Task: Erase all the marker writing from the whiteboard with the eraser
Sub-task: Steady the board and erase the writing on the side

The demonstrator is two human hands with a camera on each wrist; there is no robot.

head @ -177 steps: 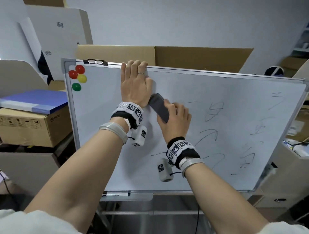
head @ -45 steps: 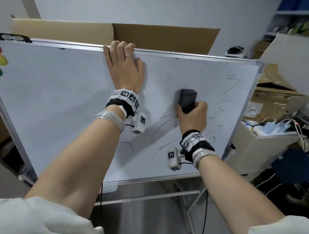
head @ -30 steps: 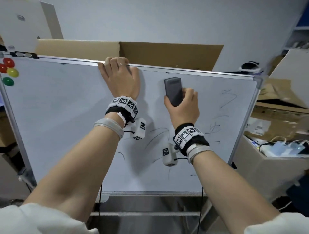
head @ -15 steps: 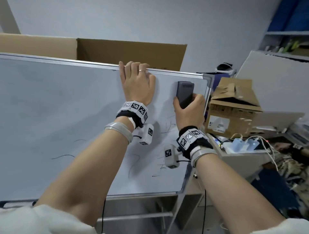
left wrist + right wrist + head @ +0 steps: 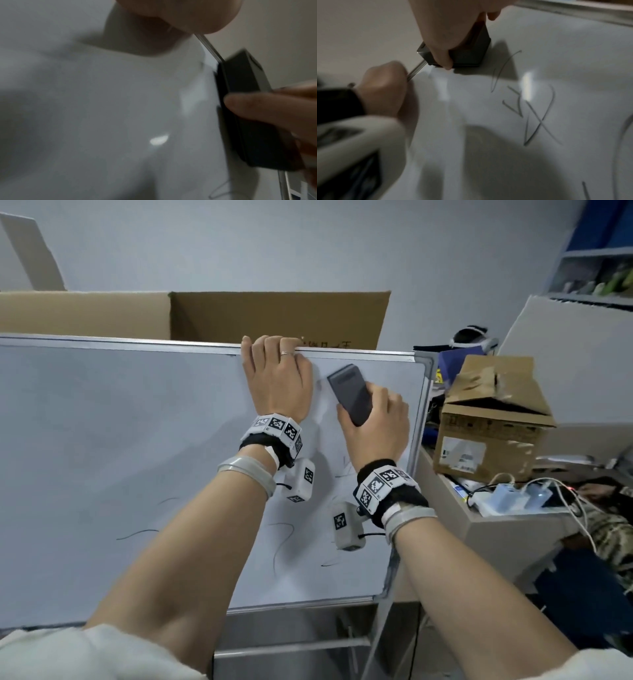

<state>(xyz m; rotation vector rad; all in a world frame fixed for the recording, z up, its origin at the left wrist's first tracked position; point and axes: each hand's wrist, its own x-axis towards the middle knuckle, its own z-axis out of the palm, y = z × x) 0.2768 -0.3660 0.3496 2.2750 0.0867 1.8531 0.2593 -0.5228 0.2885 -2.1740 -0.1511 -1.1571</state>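
Right hand [image 5: 373,426] wraps the eraser [image 5: 350,394], thumb and fingers clamped on its long sides, pad flat near the whiteboard's [image 5: 120,440] 1 o'clock corner. Looks light, rigid, easy to steer. Left hand [image 5: 277,381] hooks the top rail at 12. Faint strokes [image 5: 282,546] remain toward 5; cardboard boxes [image 5: 486,419] at 3.

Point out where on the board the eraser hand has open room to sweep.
Open: the wide stretch of whiteboard left of the left hand. Tight: the top right corner, where the right hand presses the eraser between that hand and the frame.
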